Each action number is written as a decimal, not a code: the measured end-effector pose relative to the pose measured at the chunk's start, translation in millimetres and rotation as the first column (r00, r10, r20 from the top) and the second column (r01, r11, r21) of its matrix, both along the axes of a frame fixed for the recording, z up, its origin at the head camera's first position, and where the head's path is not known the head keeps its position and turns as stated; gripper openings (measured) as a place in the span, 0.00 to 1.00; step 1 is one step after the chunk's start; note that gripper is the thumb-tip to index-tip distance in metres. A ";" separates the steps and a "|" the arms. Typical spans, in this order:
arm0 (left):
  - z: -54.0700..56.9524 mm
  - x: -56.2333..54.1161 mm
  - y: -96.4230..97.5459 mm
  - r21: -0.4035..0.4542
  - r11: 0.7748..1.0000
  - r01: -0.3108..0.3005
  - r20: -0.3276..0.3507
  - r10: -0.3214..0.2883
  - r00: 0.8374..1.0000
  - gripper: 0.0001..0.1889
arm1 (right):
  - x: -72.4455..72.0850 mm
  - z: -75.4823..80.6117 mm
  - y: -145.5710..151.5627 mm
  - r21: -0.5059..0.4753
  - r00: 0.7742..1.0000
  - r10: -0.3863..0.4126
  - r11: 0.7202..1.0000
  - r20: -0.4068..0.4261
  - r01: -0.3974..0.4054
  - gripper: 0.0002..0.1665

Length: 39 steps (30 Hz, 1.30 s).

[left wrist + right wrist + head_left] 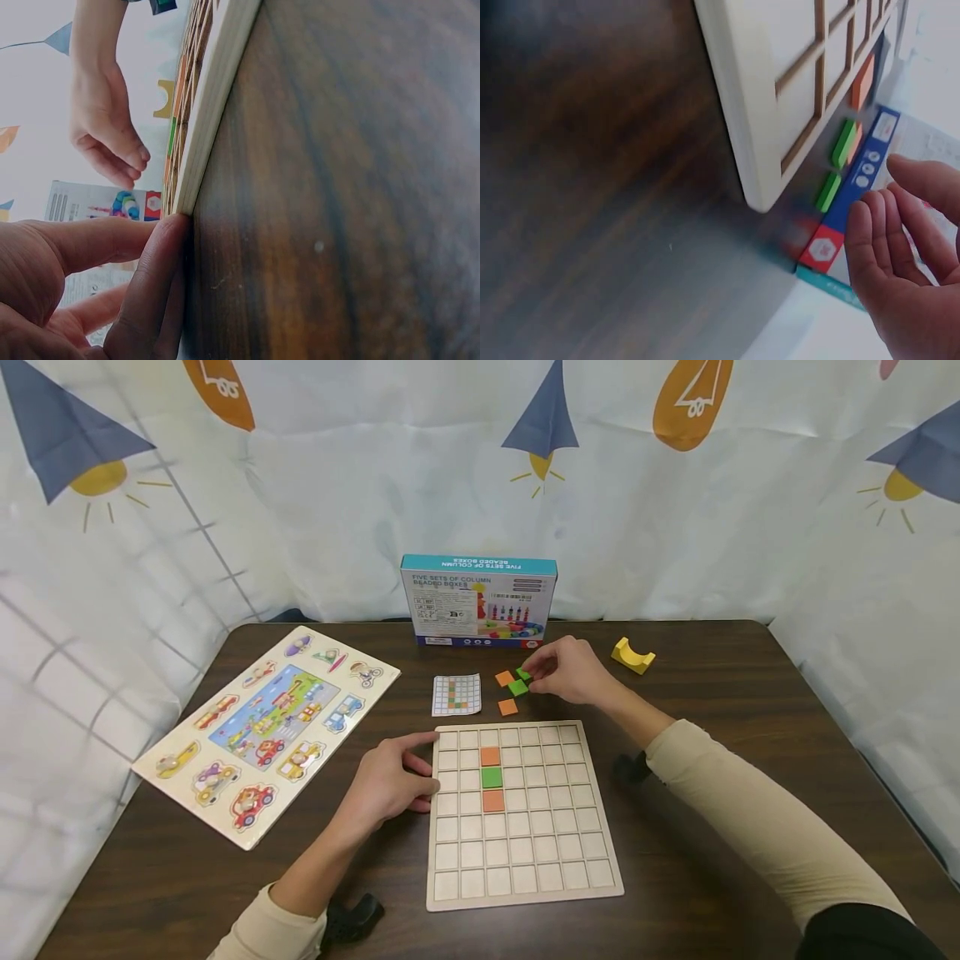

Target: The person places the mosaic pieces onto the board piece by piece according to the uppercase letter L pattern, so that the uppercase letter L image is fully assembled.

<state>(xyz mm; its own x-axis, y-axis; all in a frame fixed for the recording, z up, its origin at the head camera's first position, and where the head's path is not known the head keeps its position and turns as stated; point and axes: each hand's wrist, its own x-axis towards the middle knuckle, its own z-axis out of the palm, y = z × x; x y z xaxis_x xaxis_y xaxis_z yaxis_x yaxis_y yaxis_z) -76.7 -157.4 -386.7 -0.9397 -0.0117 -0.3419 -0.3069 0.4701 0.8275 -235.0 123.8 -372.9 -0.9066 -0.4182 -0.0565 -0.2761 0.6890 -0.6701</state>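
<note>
A wooden grid board (524, 855) lies flat, with an orange tile (490, 756), a green tile (491, 777) and another orange tile (492, 800) stacked in one column. My left hand (386, 783) rests at the board's left edge, its fingertips touching the side. Beyond the far edge lie several loose orange and green tiles (507, 707). Over them reaches my right hand (572, 671), its loosely bent fingertips beside a green tile (522, 674). The right wrist view shows no tile between its fingers (860, 232).
A small pattern card (467, 695) lies left of the loose tiles. Behind stands a toy box (480, 602) near the curtain. To the left is a picture puzzle board (247, 822); a yellow curved block (632, 656) sits at the back right.
</note>
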 end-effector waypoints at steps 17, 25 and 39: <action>-0.7 0.4 1.1 -0.012 1.000 -0.005 -0.008 0.005 1.000 0.37 | -31.5 -6.2 -4.8 0.105 0.999 0.020 0.994 0.032 -0.023 0.20; -0.9 1.2 0.5 -0.008 1.000 -0.008 -0.016 0.008 1.000 0.37 | -36.6 -5.8 -10.0 0.163 0.998 0.055 0.985 0.039 -0.061 0.20; -1.3 0.8 1.8 -0.022 1.000 -0.008 -0.020 0.007 1.000 0.37 | -38.5 -5.5 -12.2 0.268 0.985 0.168 0.951 -0.030 -0.154 0.15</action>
<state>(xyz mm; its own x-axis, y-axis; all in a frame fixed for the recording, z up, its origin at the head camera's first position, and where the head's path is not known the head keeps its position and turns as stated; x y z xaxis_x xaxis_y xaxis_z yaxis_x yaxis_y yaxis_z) -75.8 -155.6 -388.0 -0.9463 -0.0263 -0.3222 -0.2937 0.4865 0.8229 -273.4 111.5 -378.4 -0.8333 -0.5350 -0.1393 -0.4270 0.7829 -0.4525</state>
